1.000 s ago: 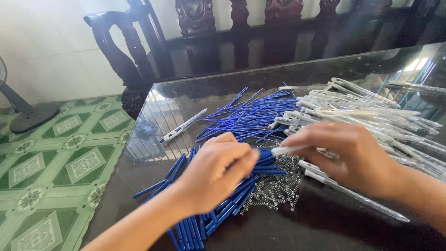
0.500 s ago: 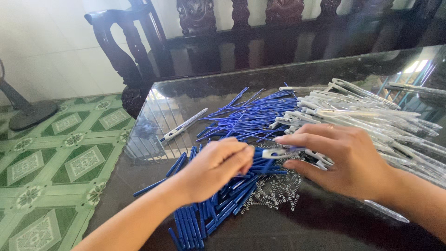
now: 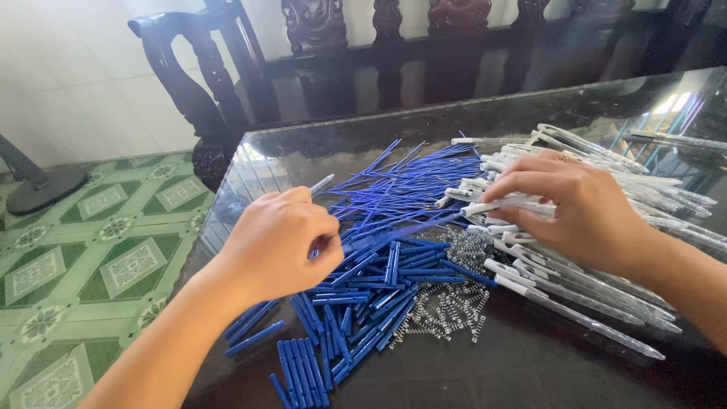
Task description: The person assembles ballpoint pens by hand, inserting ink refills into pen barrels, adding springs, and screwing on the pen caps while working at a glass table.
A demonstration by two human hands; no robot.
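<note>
L hand [image 3: 276,244] shifted left vs earlier, fist closed, contents can't be told; clear pen barrel [image 3: 506,204] pinched by R hand [image 3: 572,204], long axis left-right, white tip left.

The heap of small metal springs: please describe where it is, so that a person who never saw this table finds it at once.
Start at the dark glossy table. Between the blue plastic pieces near the left hand and the clear pen barrels under the right hand lies the heap of springs. It alone is silvery coiled wire; its neighbours are straight plastic pieces.
</note>
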